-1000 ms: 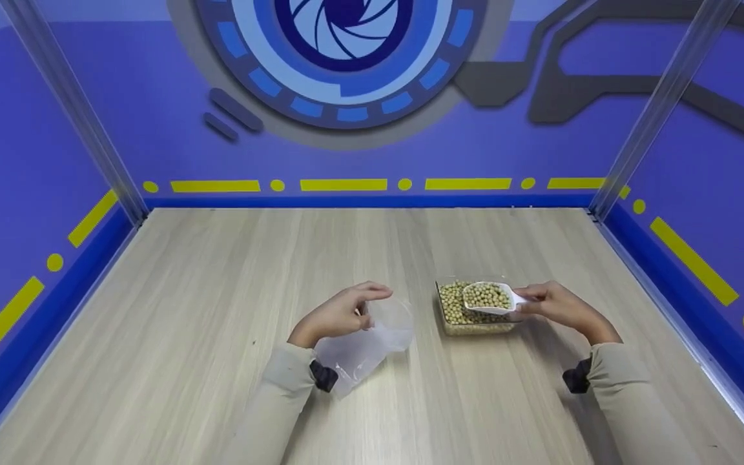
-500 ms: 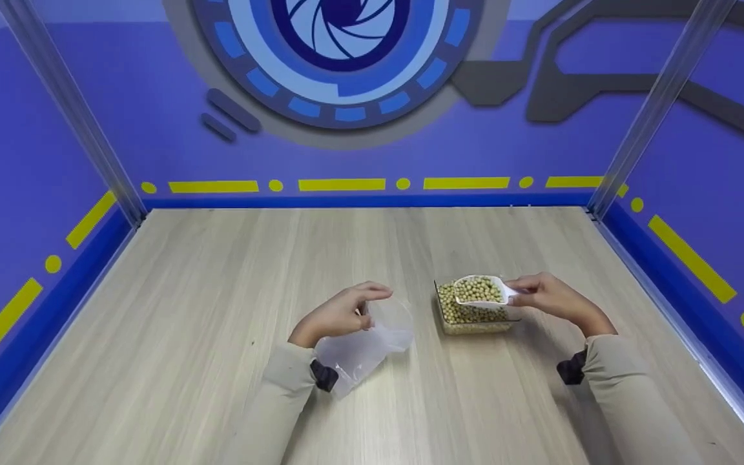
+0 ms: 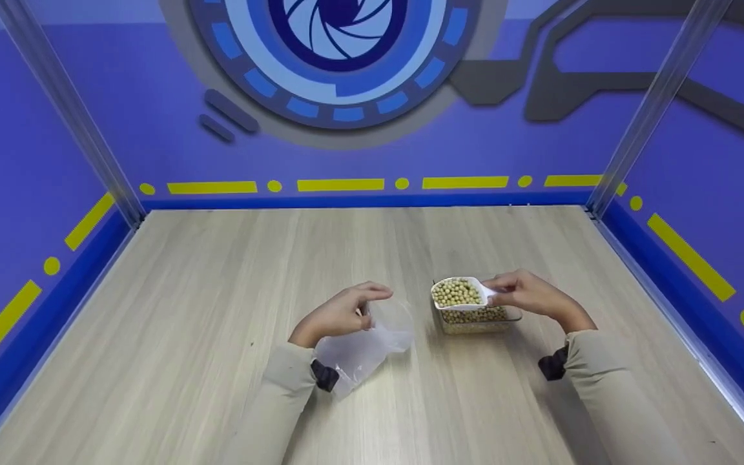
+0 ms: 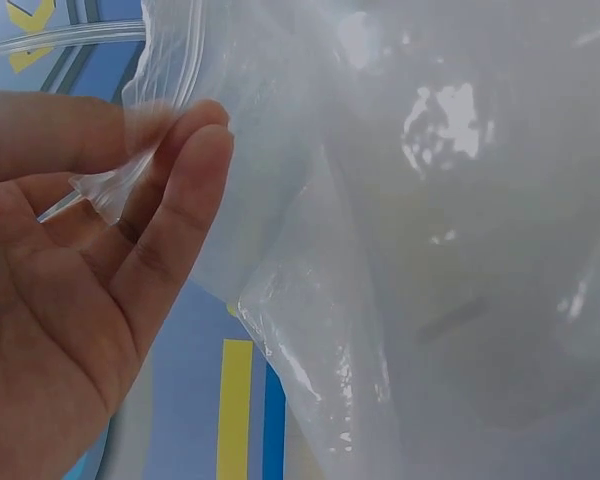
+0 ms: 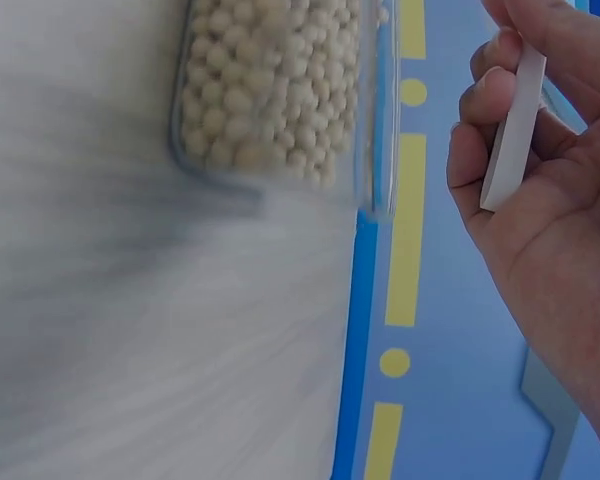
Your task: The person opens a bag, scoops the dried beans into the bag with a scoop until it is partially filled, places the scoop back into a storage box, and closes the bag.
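My right hand [image 3: 535, 298] grips the handle of a white scoop [image 3: 485, 292] heaped with round, pale yellow beans [image 3: 456, 292]. The scoop is level above a clear rectangular container [image 3: 482, 328], which holds more of the same beans. In the right wrist view the fingers curl round the white handle [image 5: 516, 135]. To the left, my left hand [image 3: 338, 316] pinches the rim of a clear plastic zip bag [image 3: 362, 355], keeping its mouth spread. The left wrist view shows the thumb and fingers on the bag's zip edge [image 4: 170, 100]; the bag [image 4: 460, 250] fills the rest.
A light wood table [image 3: 217, 290] lies under everything. Blue panels [image 3: 88, 116] with yellow marks stand at the back and both sides, with metal posts [image 3: 659, 110] at the corners. The container stands a short way right of the bag.
My right hand has carried the bean-filled scoop leftward, from the container's right part to over its left edge. The left hand and the bag have stayed in place.
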`<act>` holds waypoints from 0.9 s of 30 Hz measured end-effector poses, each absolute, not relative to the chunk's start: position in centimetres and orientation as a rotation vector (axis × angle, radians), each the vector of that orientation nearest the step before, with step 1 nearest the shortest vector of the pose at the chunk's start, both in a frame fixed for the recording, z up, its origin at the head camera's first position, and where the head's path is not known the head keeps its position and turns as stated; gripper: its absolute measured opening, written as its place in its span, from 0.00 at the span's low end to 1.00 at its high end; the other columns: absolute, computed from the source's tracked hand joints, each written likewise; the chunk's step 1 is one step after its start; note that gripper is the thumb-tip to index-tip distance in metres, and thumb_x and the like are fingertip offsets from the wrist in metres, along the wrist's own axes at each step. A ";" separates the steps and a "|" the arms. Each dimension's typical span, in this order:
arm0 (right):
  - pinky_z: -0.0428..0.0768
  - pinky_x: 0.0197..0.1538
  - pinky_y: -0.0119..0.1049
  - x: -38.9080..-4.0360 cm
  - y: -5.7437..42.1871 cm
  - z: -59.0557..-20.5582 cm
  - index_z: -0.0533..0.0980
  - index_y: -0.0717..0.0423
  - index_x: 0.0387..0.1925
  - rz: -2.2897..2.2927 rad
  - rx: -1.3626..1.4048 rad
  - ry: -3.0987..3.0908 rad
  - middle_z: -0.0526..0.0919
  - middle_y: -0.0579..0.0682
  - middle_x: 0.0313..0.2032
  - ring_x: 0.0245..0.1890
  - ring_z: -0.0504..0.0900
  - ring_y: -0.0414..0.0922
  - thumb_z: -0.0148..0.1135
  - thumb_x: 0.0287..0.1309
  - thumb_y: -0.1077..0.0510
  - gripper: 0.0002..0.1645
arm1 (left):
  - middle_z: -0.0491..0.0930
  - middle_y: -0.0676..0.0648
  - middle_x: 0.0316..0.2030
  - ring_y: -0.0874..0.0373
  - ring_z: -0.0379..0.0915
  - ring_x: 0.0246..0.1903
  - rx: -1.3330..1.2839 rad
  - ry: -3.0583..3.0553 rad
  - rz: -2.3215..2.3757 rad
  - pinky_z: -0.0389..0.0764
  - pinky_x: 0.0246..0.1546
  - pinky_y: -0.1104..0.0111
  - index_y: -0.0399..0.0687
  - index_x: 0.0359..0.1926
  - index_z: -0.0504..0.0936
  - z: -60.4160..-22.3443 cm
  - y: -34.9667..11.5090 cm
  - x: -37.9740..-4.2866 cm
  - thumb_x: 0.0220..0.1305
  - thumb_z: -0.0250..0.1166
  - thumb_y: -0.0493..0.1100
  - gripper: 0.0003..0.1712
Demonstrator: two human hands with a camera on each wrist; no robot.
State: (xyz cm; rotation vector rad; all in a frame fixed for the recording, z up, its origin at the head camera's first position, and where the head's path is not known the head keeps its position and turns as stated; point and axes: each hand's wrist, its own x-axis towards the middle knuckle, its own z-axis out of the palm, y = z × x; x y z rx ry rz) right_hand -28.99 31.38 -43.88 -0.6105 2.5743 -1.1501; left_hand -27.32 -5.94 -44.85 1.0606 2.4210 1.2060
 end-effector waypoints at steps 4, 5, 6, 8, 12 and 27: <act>0.77 0.44 0.29 -28.9 30.5 -43.8 0.79 0.62 0.53 -1.163 -0.630 2.557 0.81 0.62 0.52 0.44 0.79 0.44 0.63 0.55 0.60 0.23 | 0.68 0.41 0.64 0.61 0.70 0.29 1.059 2.411 1.217 0.75 0.32 0.76 0.32 0.65 0.68 -45.0 -5.9 -27.4 0.56 0.52 0.23 0.33; 0.77 0.44 0.30 -28.9 30.3 -43.8 0.79 0.62 0.53 -1.163 -0.632 2.555 0.80 0.62 0.53 0.45 0.79 0.44 0.64 0.55 0.60 0.23 | 0.68 0.41 0.64 0.61 0.70 0.28 1.057 2.407 1.221 0.74 0.32 0.76 0.32 0.65 0.68 -45.0 -5.9 -27.4 0.56 0.53 0.23 0.33; 0.77 0.44 0.30 -28.9 30.1 -43.7 0.80 0.62 0.53 -1.158 -0.634 2.560 0.81 0.62 0.52 0.44 0.79 0.45 0.64 0.55 0.60 0.22 | 0.68 0.41 0.64 0.61 0.69 0.28 1.058 2.407 1.223 0.74 0.32 0.76 0.32 0.65 0.68 -45.1 -5.8 -27.4 0.55 0.53 0.23 0.33; 0.77 0.44 0.31 -28.8 29.6 -43.6 0.80 0.62 0.52 -1.152 -0.636 2.562 0.81 0.62 0.52 0.44 0.79 0.45 0.64 0.55 0.60 0.22 | 0.69 0.41 0.64 0.61 0.69 0.28 1.058 2.407 1.224 0.74 0.32 0.76 0.31 0.65 0.68 -45.1 -5.8 -27.4 0.55 0.53 0.23 0.33; 0.77 0.42 0.33 -28.8 28.6 -43.4 0.80 0.63 0.52 -1.146 -0.659 2.545 0.80 0.63 0.53 0.43 0.79 0.45 0.63 0.55 0.59 0.21 | 0.69 0.40 0.64 0.62 0.69 0.29 1.065 2.424 1.206 0.74 0.32 0.76 0.31 0.64 0.69 -45.1 -5.8 -27.4 0.54 0.53 0.23 0.33; 0.75 0.39 0.30 -29.2 26.2 -43.2 0.81 0.62 0.51 -1.111 -0.720 2.509 0.83 0.60 0.49 0.38 0.77 0.41 0.62 0.54 0.63 0.21 | 0.69 0.41 0.63 0.61 0.67 0.28 1.075 2.449 1.176 0.71 0.30 0.75 0.32 0.64 0.70 -44.9 -5.6 -27.3 0.51 0.56 0.24 0.35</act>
